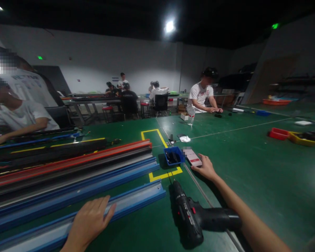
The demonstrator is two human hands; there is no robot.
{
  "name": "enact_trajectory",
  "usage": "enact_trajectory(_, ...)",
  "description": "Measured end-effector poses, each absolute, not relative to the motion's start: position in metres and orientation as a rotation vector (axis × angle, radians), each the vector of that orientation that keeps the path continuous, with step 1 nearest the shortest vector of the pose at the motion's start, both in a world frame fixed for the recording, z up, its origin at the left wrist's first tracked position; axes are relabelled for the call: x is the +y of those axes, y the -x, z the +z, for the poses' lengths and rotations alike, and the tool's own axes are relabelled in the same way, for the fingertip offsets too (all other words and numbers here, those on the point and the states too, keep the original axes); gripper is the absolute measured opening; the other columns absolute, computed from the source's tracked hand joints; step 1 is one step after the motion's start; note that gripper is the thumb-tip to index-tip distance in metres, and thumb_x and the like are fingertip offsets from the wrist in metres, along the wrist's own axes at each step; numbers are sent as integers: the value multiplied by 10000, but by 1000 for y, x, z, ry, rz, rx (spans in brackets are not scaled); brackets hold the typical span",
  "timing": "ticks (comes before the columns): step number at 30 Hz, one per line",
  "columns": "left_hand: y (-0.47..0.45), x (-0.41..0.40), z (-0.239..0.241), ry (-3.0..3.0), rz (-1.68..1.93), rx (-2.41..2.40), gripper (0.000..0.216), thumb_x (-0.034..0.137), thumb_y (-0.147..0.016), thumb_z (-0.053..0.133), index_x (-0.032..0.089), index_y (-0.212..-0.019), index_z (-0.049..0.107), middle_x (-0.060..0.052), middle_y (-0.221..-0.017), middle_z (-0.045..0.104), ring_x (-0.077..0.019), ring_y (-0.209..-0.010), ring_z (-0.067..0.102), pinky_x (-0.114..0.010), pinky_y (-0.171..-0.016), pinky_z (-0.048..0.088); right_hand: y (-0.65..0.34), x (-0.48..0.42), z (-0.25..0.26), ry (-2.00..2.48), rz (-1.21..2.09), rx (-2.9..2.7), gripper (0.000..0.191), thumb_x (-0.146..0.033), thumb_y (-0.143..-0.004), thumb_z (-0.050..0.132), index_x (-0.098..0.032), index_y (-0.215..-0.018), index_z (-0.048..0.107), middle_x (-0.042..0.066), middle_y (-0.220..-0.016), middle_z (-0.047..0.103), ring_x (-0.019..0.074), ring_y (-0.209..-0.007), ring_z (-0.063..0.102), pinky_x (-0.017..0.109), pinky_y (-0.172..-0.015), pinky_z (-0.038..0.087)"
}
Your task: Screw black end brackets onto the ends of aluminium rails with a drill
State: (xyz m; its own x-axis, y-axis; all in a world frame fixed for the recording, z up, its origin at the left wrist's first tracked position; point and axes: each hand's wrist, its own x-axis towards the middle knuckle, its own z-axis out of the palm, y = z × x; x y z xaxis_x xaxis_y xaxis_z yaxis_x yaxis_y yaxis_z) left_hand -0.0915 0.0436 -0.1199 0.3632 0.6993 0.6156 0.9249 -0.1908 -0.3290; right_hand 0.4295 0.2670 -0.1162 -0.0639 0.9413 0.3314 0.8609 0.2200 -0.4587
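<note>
Two bare hands show in my head view, well apart from each other. The left hand [90, 218] lies palm down across the nearest blue rail [136, 196], its fingers side by side and the thumb spread away, resting rather than gripping. The right hand [208, 168] has its thumb and fingers at the near right corner of a phone [193, 158], whose lit screen faces up; I cannot tell whether they pinch it or only touch it. That phone is just right of a small blue tray [174, 163] with dark pieces in it, above the green table [241, 168]. Between my arms a black power drill [189, 217] lies on its side, bit pointing away towards yellow tape [160, 176], handle end beside the right forearm; whether they touch is unclear. Past the blue rail, more lengths lie roughly parallel, among them an orange-red rail [94, 154]. Beyond the tray I see a crumpled white item [185, 139] and a clear bottle [191, 118], and across the table a co-worker [199, 92] handles something small and dark.
</note>
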Motion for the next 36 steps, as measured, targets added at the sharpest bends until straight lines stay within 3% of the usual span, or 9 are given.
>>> enact_trajectory(7,94,42,-123,1940,-437,-1341,574,413,-1056,311,146,-871,785,-117,-872,795,-257,-759,743,-378,-729,542,-428,265,-115,1676,126,-1959,831,-533,-758,696,-142,-1454,466,203,-1364,554,387,-1290,515,494,-1092,414)
enact_trajectory(16,92,42,-118,1921,-540,-1312,521,401,-1056,365,131,-885,776,-85,-863,794,-224,-756,741,-359,-749,528,-428,263,-117,1642,113,-1971,770,-515,-786,659,-123,-1426,484,214,-1350,572,384,-1265,529,495,-1083,410)
enact_trajectory(29,86,42,-116,1936,-575,-1279,480,349,-1060,393,85,-923,770,-106,-859,784,-226,-741,730,-378,-764,484,-431,265,-121,1709,84,-1958,909,-560,-794,642,-39,-1487,368,267,-1413,537,393,-1294,535,474,-1099,418)
enact_trajectory(36,88,42,-116,1937,-563,-1290,471,351,-1060,387,104,-927,765,-96,-865,785,-218,-748,731,-369,-759,491,-433,267,-123,1683,92,-1977,886,-587,-813,624,-66,-1488,384,259,-1423,538,401,-1306,525,498,-1099,416)
